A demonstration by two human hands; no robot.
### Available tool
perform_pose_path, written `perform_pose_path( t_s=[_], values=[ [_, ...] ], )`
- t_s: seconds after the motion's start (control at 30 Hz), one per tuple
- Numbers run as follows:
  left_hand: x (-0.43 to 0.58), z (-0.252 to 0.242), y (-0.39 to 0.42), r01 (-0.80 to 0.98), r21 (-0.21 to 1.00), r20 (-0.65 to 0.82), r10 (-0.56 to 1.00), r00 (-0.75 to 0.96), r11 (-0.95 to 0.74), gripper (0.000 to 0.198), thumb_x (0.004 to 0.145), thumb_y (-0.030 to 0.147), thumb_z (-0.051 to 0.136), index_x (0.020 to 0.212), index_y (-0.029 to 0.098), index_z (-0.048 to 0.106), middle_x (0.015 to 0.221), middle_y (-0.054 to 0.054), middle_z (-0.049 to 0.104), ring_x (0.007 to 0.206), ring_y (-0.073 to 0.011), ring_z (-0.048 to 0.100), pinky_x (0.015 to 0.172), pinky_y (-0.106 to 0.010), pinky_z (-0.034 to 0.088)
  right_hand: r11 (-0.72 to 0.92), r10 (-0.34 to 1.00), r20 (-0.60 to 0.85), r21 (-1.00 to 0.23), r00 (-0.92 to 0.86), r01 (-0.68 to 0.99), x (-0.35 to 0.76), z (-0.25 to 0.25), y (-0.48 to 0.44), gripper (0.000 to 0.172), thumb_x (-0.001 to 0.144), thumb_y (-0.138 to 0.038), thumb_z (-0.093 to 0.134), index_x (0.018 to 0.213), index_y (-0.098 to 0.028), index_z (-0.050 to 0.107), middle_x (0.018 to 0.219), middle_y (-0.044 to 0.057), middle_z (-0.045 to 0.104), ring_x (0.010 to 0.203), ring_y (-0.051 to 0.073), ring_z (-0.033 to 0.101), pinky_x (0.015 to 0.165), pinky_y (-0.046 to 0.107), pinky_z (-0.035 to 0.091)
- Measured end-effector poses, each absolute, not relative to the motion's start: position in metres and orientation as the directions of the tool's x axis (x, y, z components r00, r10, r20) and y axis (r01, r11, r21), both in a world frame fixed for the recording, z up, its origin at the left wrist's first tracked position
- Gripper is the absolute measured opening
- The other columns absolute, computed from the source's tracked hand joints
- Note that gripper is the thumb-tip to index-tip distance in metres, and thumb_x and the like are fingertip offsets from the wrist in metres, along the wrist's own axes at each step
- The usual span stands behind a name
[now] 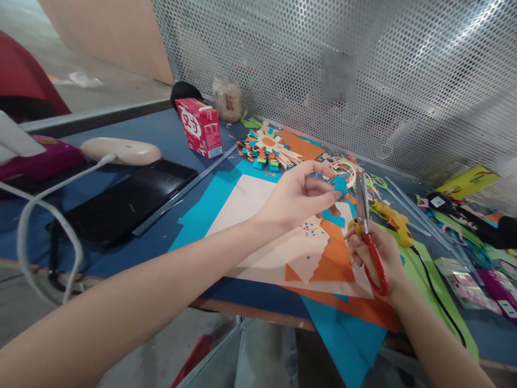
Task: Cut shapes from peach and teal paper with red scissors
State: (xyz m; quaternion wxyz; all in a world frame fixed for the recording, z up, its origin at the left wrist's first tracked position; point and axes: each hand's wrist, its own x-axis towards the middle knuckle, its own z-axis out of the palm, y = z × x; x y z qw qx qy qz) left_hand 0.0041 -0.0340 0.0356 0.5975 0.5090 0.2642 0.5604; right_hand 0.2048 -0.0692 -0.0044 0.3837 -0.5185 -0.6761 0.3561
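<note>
My right hand (374, 253) grips a pair of scissors (362, 202) with red and yellow handles, their blades pointing up and away from me. To their left, my left hand (302, 194) hovers over the papers with its fingers loosely curved and apart. A small blue paper piece (341, 185) shows just beyond its fingertips; I cannot tell whether they touch it. Beneath the hands lie a pale sheet (246, 215), an orange sheet (337, 253) and blue paper (210, 199). Tiny blue snippets are scattered on a pale, jagged-edged piece (302, 253).
Fringed paper flowers (269, 143) and scraps lie at the back by a perforated metal panel (262, 54). A pink box (198, 126), a jar (226, 99) and a black phone (129, 202) are leftward. Rightward lies a yellow glue gun (393, 221) with a black cord.
</note>
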Motion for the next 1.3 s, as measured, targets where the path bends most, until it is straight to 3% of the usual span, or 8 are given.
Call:
perform_pose_path(
  t_s=[0.17, 0.27, 0.4, 0.7, 1.3],
  values=[
    [0.006, 0.031, -0.028, -0.361, 0.898, 0.315, 0.940, 0.131, -0.251, 0.007, 0.078, 0.011, 0.064, 0.075, 0.014, 0.059, 0.054, 0.005, 0.057, 0.045, -0.0048, 0.053, 0.039, -0.017, 0.037, 0.238, 0.967, 0.169, -0.868, -0.191, 0.435, 0.207, -0.004, -0.068, 0.030, 0.085, -0.050, 0.059, 0.081, -0.021, 0.054, 0.067, -0.004, 0.047, 0.048, 0.009, 0.041, 0.045, 0.026, 0.035],
    [0.005, 0.031, -0.027, -0.338, 0.887, 0.365, 0.926, 0.095, -0.315, 0.005, 0.079, 0.010, 0.064, 0.076, 0.014, 0.063, 0.058, 0.004, 0.059, 0.043, -0.0032, 0.047, 0.039, -0.018, 0.037, 0.313, 0.949, 0.237, -0.800, -0.210, 0.512, 0.208, 0.000, -0.066, 0.025, 0.083, -0.046, 0.060, 0.082, -0.022, 0.053, 0.071, -0.002, 0.051, 0.058, 0.013, 0.048, 0.053, 0.028, 0.040],
    [0.004, 0.033, -0.030, -0.297, 0.863, 0.437, 0.899, 0.036, -0.408, 0.006, 0.078, 0.010, 0.066, 0.077, 0.015, 0.062, 0.064, 0.002, 0.063, 0.050, -0.0045, 0.054, 0.045, -0.018, 0.041, 0.321, 0.947, 0.250, -0.728, -0.201, 0.606, 0.209, 0.001, -0.064, 0.022, 0.081, -0.043, 0.060, 0.083, -0.022, 0.052, 0.074, 0.000, 0.054, 0.067, 0.016, 0.052, 0.060, 0.030, 0.042],
    [0.004, 0.030, -0.035, -0.088, 0.812, 0.580, 0.814, 0.021, -0.577, 0.003, 0.077, 0.013, 0.066, 0.077, 0.015, 0.064, 0.073, -0.002, 0.068, 0.067, -0.0082, 0.063, 0.048, -0.016, 0.040, 0.327, 0.943, 0.199, -0.704, -0.266, 0.631, 0.208, 0.002, -0.064, 0.022, 0.080, -0.043, 0.056, 0.082, -0.022, 0.053, 0.070, -0.001, 0.052, 0.061, 0.015, 0.050, 0.057, 0.029, 0.040],
    [0.005, 0.029, -0.038, 0.035, 0.764, 0.644, 0.765, 0.004, -0.644, 0.007, 0.076, 0.014, 0.069, 0.074, 0.016, 0.063, 0.068, 0.000, 0.067, 0.062, -0.0076, 0.060, 0.047, -0.017, 0.042, 0.322, 0.945, 0.187, -0.653, -0.267, 0.686, 0.207, 0.005, -0.064, 0.019, 0.078, -0.040, 0.055, 0.076, -0.022, 0.050, 0.068, 0.000, 0.055, 0.060, 0.015, 0.049, 0.054, 0.028, 0.039]
  ],
)
